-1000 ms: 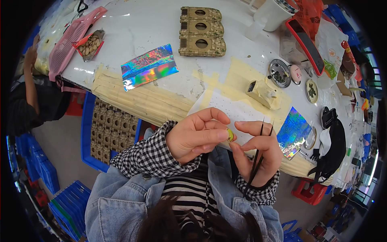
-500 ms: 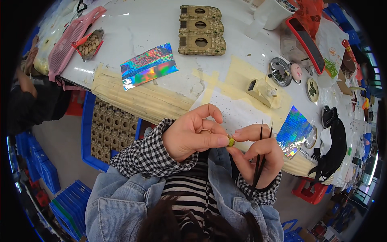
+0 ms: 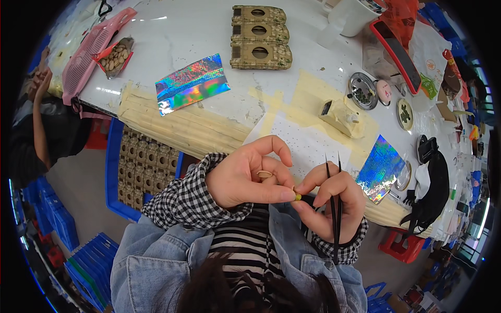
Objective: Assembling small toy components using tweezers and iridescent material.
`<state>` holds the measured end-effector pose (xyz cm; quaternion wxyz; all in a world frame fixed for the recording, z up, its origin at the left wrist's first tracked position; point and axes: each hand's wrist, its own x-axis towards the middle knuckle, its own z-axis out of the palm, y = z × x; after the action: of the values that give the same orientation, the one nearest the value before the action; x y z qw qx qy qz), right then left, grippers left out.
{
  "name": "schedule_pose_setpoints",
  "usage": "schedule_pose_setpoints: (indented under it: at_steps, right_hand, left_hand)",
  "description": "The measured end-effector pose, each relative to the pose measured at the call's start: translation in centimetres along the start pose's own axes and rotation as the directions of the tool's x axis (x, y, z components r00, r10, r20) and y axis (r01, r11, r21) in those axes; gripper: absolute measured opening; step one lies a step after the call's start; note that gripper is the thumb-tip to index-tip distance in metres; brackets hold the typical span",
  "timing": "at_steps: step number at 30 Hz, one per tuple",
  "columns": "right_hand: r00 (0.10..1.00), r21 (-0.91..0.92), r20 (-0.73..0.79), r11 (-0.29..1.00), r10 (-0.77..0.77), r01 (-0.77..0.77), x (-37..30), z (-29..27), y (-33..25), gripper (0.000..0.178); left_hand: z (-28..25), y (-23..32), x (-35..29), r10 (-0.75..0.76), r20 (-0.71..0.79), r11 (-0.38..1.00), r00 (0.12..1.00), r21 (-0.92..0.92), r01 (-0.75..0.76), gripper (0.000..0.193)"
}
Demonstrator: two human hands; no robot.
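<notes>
My left hand (image 3: 245,175) is closed, its thumb and forefinger pinching a small yellow-green nut (image 3: 297,196), much of it covered by fingertips. A pale, curved piece of shell (image 3: 264,173) rests among the curled fingers of the same hand. Against the nut's other side press the thumb and forefinger of my right hand (image 3: 334,201). Black tweezers (image 3: 337,208) are tucked in my right hand too, their tips pointing away from me and slightly apart. Below and beyond both hands lies a white sheet with small dots (image 3: 292,143), taped to the table.
Three camouflage-patterned model hull parts (image 3: 260,31) stand at the back. A bag of pale nuts (image 3: 116,58) lies left, near a pink basket (image 3: 88,62). Shiny holographic sheets (image 3: 193,86) flank the work area. A taped block (image 3: 342,119) and metal dish (image 3: 362,91) sit right. Another person's arm (image 3: 40,125) shows far left.
Both hands have dipped slightly toward me with the nut, and my right hand has turned, swinging the tweezers more upright. At far left the other person's arm has risen.
</notes>
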<state>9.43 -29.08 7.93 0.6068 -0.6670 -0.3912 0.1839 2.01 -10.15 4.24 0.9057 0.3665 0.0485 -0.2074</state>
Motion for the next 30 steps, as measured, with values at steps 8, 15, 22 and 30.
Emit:
schedule_pose_setpoints:
  at_steps: [8,15,22,30]
  right_hand:
    - [0.994,0.832,0.047,0.555,-0.101,0.017,0.3,0.9,-2.2,0.030]
    - [0.911,0.988,0.097,0.151,-0.402,-0.039,1.0,4.2,-3.4,0.025]
    - [0.926,0.930,0.240,0.342,-0.291,-0.134,1.0,1.9,-3.2,0.027]
    - [0.997,0.909,-0.072,0.410,-0.014,0.071,-0.4,1.5,-2.5,0.032]
  left_hand:
    - [-0.2,-0.6,0.3,0.093,0.137,0.954,0.986,-0.294,-0.049,0.032]
    - [0.1,-0.5,0.2,0.080,0.042,0.958,0.996,-0.278,-0.065,0.032]
    - [-0.1,-0.7,0.5,0.076,0.034,0.911,0.997,-0.408,-0.055,0.022]
    - [-0.2,-0.6,0.6,0.069,-0.125,0.862,0.990,-0.493,-0.122,0.026]
